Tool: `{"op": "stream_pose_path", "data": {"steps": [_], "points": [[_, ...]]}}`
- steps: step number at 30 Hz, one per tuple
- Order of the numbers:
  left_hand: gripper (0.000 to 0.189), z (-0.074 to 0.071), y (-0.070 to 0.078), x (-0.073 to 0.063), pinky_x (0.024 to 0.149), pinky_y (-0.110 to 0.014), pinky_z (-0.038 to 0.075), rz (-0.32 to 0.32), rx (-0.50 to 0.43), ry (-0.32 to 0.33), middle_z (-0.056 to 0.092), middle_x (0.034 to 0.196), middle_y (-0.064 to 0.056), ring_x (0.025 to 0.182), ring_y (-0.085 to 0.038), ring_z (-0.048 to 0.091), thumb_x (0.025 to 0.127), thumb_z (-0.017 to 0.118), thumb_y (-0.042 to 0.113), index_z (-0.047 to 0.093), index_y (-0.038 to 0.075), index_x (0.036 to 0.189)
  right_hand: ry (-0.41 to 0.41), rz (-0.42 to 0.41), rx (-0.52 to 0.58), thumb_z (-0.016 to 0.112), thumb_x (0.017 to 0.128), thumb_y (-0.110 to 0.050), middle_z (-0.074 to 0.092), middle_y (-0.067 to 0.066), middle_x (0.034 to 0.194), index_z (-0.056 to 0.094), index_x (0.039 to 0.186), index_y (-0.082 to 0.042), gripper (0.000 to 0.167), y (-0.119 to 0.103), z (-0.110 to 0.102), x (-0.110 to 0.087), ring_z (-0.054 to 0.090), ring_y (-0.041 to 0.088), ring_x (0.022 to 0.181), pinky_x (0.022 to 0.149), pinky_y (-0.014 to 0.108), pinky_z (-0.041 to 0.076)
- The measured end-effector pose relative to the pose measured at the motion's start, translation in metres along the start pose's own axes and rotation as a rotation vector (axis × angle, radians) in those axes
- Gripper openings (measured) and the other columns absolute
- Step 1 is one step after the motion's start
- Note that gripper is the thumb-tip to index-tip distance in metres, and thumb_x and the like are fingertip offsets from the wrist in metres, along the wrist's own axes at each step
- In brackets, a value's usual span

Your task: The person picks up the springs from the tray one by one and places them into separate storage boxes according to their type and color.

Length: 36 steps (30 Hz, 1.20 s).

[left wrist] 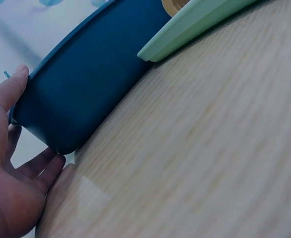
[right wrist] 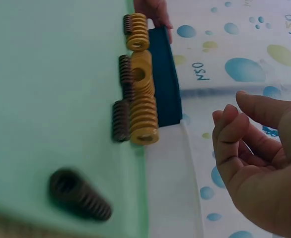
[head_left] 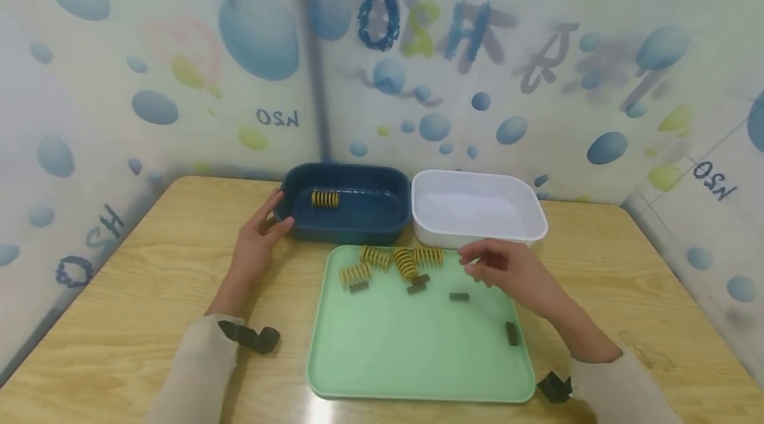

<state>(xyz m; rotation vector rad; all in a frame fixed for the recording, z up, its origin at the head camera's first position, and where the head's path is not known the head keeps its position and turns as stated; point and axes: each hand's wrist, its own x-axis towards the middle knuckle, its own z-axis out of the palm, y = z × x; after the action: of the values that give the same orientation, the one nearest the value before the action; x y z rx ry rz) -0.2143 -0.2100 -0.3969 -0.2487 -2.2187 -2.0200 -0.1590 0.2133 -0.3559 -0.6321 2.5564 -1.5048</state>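
Head view: left grip [head_left: 258, 238] holds blue bin [head_left: 343, 235]; right grip [head_left: 506, 266] hovers, loosely parted, near tray [head_left: 412, 357].

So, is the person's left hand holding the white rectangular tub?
No, the left hand holds the dark blue rectangular tub by its left end.

I'm in a booth-like workspace: walls [head_left: 358, 122] printed with blue bubbles [head_left: 259, 36] and lettering [head_left: 468, 31] close in my wood-grain table [head_left: 597, 258], where coil springs [head_left: 405, 263] lie on my green tray [head_left: 412, 351].
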Motion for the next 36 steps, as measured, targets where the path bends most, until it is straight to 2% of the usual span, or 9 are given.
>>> {"op": "stream_pose_path", "data": {"steps": [5, 12, 18, 23, 27, 31, 36], "points": [[0.059, -0.001, 0.0, 0.001, 0.088, -0.01, 0.042, -0.001, 0.014, -0.005, 0.016, 0.158, -0.009, 0.133, -0.043, 0.033, 0.096, 0.058, 0.009, 0.031, 0.0, 0.148, -0.04, -0.016, -0.008, 0.068, 0.09, -0.012, 0.066, 0.016, 0.102, 0.065, 0.111, 0.0, 0.024, 0.013, -0.009, -0.017, 0.062, 0.018, 0.078, 0.064, 0.03, 0.054], [0.062, -0.006, -0.016, 0.006, 0.091, -0.012, 0.041, -0.029, 0.021, -0.01, 0.016, 0.159, 0.0, 0.136, -0.038, 0.03, 0.095, 0.061, 0.017, 0.032, 0.01, 0.15, -0.164, 0.001, -0.07, 0.069, 0.089, -0.018, 0.068, 0.003, 0.099, 0.068, 0.109, -0.008, 0.022, 0.034, -0.024, -0.036, 0.061, 0.015, 0.081, 0.07, 0.026, 0.053], [0.062, -0.008, -0.031, 0.011, 0.094, -0.014, 0.04, -0.031, 0.04, -0.005, 0.018, 0.158, 0.008, 0.136, -0.034, 0.031, 0.095, 0.061, 0.022, 0.034, 0.019, 0.15, -0.288, 0.035, -0.031, 0.072, 0.086, -0.019, 0.066, 0.004, 0.089, 0.068, 0.109, -0.01, 0.025, 0.054, -0.034, -0.048, 0.06, 0.013, 0.074, 0.066, 0.026, 0.052], [0.061, -0.009, -0.03, 0.011, 0.094, -0.016, 0.041, -0.026, 0.053, 0.013, 0.02, 0.157, 0.011, 0.135, -0.035, 0.033, 0.095, 0.062, 0.024, 0.035, 0.02, 0.149, -0.355, 0.007, -0.002, 0.073, 0.085, -0.014, 0.062, 0.002, 0.077, 0.067, 0.111, -0.01, 0.027, 0.065, -0.042, -0.051, 0.057, 0.012, 0.066, 0.058, 0.027, 0.05], [0.061, -0.01, -0.029, 0.01, 0.093, -0.015, 0.041, -0.02, 0.059, 0.016, 0.021, 0.157, 0.008, 0.135, -0.036, 0.033, 0.095, 0.062, 0.023, 0.035, 0.019, 0.149, -0.397, -0.037, 0.004, 0.07, 0.087, -0.011, 0.061, 0.002, 0.076, 0.068, 0.111, -0.011, 0.024, 0.068, -0.043, -0.051, 0.055, 0.012, 0.065, 0.055, 0.026, 0.049], [0.061, -0.01, -0.029, 0.009, 0.093, -0.014, 0.04, -0.014, 0.078, 0.008, 0.019, 0.158, 0.006, 0.135, -0.036, 0.032, 0.095, 0.062, 0.024, 0.034, 0.019, 0.15, -0.406, -0.04, -0.002, 0.069, 0.088, -0.012, 0.061, 0.002, 0.076, 0.069, 0.11, -0.013, 0.022, 0.069, -0.039, -0.051, 0.054, 0.01, 0.065, 0.055, 0.026, 0.049], [0.062, -0.008, -0.029, 0.009, 0.092, -0.013, 0.041, -0.013, 0.077, 0.003, 0.019, 0.158, 0.007, 0.135, -0.036, 0.032, 0.095, 0.062, 0.023, 0.034, 0.019, 0.15, -0.362, -0.025, -0.022, 0.071, 0.087, -0.018, 0.063, 0.0, 0.079, 0.071, 0.106, -0.017, 0.019, 0.072, -0.033, -0.052, 0.054, 0.01, 0.067, 0.056, 0.025, 0.048]]}}
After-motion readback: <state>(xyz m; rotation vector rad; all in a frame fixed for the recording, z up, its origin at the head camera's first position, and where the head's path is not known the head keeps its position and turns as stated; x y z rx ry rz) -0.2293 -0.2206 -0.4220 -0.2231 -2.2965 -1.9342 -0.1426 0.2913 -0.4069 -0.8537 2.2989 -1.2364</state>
